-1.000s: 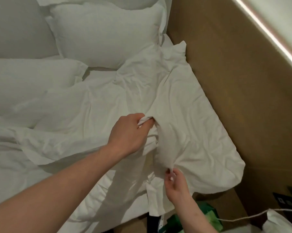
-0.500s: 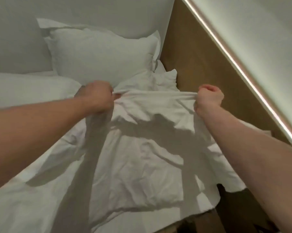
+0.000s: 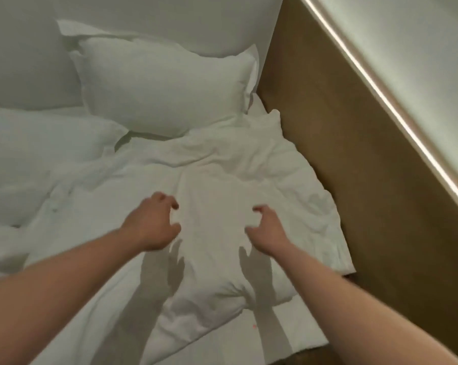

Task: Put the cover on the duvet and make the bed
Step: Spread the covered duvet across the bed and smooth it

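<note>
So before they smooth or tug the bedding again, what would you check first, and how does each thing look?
1. Left hand free: ok, fingers loosely curled, holding nothing.
2. Right hand free: ok, the same.
3. Duvet lying flat: not ok, wrinkled and bunched near the bottom.
4. Duvet corner by the wooden wall panel squared: not ok, rumpled.
5. Pillows in place at the head: ok.
6. Duvet fully inside its cover: cannot tell.

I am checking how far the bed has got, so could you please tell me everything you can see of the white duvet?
The duvet is white, soft and heavily creased, lying spread but bunched over the bed's right side, along the wooden wall panel. Its far edge lies by the pillow; its near edge is folded into a lumpy roll. Both hands, left and right, hover above it with curled fingers, holding nothing.
</note>
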Demonstrator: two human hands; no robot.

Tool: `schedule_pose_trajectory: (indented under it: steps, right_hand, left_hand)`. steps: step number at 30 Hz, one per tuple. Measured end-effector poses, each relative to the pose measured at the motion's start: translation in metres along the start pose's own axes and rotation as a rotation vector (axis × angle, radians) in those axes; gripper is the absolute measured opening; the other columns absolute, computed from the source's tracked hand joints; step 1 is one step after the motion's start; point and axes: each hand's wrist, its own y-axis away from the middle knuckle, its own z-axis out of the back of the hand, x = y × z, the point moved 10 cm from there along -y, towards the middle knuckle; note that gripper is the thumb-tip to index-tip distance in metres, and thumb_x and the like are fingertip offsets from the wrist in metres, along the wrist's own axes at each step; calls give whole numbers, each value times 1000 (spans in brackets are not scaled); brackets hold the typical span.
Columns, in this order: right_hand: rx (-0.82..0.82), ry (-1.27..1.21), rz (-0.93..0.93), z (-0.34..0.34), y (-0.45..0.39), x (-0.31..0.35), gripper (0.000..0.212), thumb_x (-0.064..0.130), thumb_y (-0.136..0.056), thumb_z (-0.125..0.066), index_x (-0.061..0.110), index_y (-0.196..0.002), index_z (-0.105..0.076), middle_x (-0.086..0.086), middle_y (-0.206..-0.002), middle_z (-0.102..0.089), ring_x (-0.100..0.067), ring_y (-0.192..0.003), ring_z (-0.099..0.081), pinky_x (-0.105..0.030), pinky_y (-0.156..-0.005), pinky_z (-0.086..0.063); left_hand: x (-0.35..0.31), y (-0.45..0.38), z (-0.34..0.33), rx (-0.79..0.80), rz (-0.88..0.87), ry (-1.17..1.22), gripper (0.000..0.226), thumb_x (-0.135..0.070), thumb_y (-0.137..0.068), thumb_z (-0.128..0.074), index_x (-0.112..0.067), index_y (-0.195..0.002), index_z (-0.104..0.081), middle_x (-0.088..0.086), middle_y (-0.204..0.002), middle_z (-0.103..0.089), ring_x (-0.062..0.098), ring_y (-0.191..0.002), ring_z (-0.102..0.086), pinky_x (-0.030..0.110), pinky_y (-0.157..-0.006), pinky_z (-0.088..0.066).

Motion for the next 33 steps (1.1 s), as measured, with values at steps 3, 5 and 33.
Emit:
schedule_pose_trajectory:
  steps: [3, 5, 33]
  right_hand:
    - [77, -73, -242, -56, 32, -103, 60, 21, -88, -68, 13, -143, -43, -12, -145, -45, -28, -127, -54, -35, -108, -43]
    - [36, -153, -382, -71, 47, -155, 64, 25, -90, -68, 10, -145, -40, -14, -149, -46, -31, -131, -52, -38, -110, -42]
    - [-570, -736, -651, -89, 107, -337, 61, 31, -91, -71, 13, -145, -50, 1, -123, -58, -20, -106, -56, -25, -98, -41]
  left_hand:
    - [27, 34, -81, 150, 34, 12, 51, -45, -89, -62, -27, -136, -53, -2, -147, -42, 21, -130, -49, 36, -106, -44]
    - [38, 53, -124, 215, 53, 40, 48, -47, -92, -57, -28, -136, -52, -5, -146, -41, 18, -127, -49, 32, -103, -45]
    - [45, 173, -370, 429, -134, -78, 14, -11, -77, -48, -25, -75, -49, -11, -78, -54, 15, -78, -51, 29, -69, -43]
